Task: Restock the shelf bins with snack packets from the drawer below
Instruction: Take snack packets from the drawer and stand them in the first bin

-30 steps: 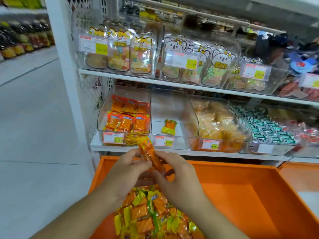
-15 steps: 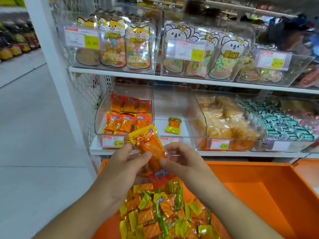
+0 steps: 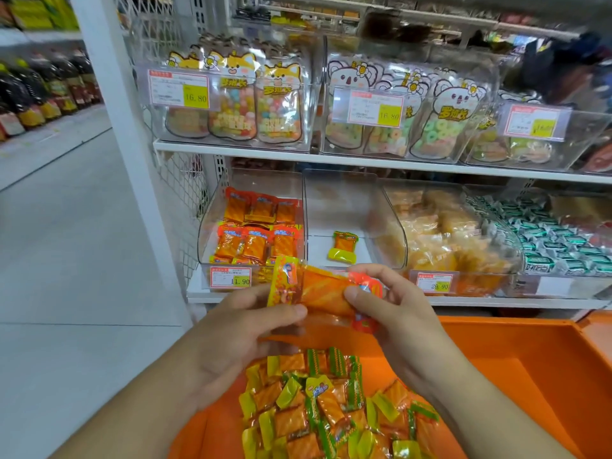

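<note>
Both hands hold one orange snack packet (image 3: 323,291) sideways above the orange drawer (image 3: 516,366). My left hand (image 3: 241,329) pinches its yellow-edged left end. My right hand (image 3: 394,309) pinches its red right end. A pile of orange, yellow and green packets (image 3: 328,409) lies in the drawer below. Just behind the hands, the left clear bin (image 3: 212,226) holds rows of orange packets (image 3: 258,226). The middle clear bin (image 3: 337,200) holds a single orange and yellow packet (image 3: 343,246).
To the right stand a bin of pale yellow snacks (image 3: 440,233) and a bin of green-and-white sweets (image 3: 546,236). The upper shelf (image 3: 331,159) carries bins of candy pouches (image 3: 258,104). A white upright post (image 3: 122,111) and tiled floor (image 3: 66,260) lie to the left.
The packet has been lifted higher and turned from upright to lying sideways between both hands, closer to the lower bins. The view has moved nearer to the shelf.
</note>
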### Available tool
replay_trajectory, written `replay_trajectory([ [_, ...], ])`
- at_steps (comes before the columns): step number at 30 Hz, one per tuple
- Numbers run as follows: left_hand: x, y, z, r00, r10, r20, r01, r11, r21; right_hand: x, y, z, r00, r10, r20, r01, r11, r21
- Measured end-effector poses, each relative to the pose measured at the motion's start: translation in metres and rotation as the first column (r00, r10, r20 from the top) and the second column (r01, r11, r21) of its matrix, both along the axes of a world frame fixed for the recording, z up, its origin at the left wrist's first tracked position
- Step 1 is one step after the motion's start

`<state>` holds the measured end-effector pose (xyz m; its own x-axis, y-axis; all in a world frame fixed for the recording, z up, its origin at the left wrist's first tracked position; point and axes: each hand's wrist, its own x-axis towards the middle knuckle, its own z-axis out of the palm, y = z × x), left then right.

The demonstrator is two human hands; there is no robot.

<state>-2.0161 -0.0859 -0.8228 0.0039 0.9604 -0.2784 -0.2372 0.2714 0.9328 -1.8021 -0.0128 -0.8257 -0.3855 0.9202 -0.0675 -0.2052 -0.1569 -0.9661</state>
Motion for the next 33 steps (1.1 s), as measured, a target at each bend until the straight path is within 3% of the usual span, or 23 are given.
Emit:
replay_trajectory([
  [2,-0.003,-0.002,0.003,0.996,-0.084,-0.020,0.084,0.996,0.004,0.003,0.002,0.002,0.999,0.016,-0.036,-0.017,1.000,-0.020],
  [4,-0.005,-0.002,0.008,0.995,-0.096,-0.040,0.096,0.995,-0.004,0.007,0.003,0.006,0.998,0.051,0.025,-0.052,0.998,0.024],
  [7,-0.008,-0.002,0.010,0.964,-0.088,-0.250,0.092,0.996,0.004,0.010,0.002,0.012,0.966,0.161,0.201,-0.186,0.976,0.112],
  [9,-0.009,-0.004,0.010,0.917,-0.168,-0.362,0.173,0.985,-0.018,0.010,0.002,0.012,0.937,0.198,0.286,-0.239,0.964,0.114],
  [13,-0.002,-0.007,0.001,0.871,-0.321,-0.371,0.311,0.946,-0.088,0.002,-0.002,0.005,0.915,0.155,0.372,-0.220,0.966,0.137],
  [17,0.005,-0.008,-0.004,0.886,-0.186,-0.424,0.189,0.981,-0.035,-0.005,-0.003,-0.005,0.957,0.082,0.279,-0.102,0.993,0.059],
  [20,0.006,-0.006,-0.005,0.904,-0.028,-0.426,0.046,0.998,0.032,-0.007,-0.002,-0.007,0.978,0.101,0.182,-0.101,0.995,-0.004],
  [23,0.007,-0.005,-0.004,0.893,0.048,-0.447,-0.029,0.998,0.050,-0.011,-0.005,-0.011,0.961,0.130,0.243,-0.139,0.990,0.019],
  [28,0.006,-0.003,-0.006,0.840,0.082,-0.536,-0.060,0.996,0.059,-0.021,-0.005,-0.011,0.939,0.041,0.342,-0.089,0.988,0.125],
  [33,-0.010,0.019,0.004,0.864,0.163,-0.477,-0.164,0.986,0.040,-0.039,0.013,0.001,0.924,0.011,0.382,-0.090,0.977,0.191],
])
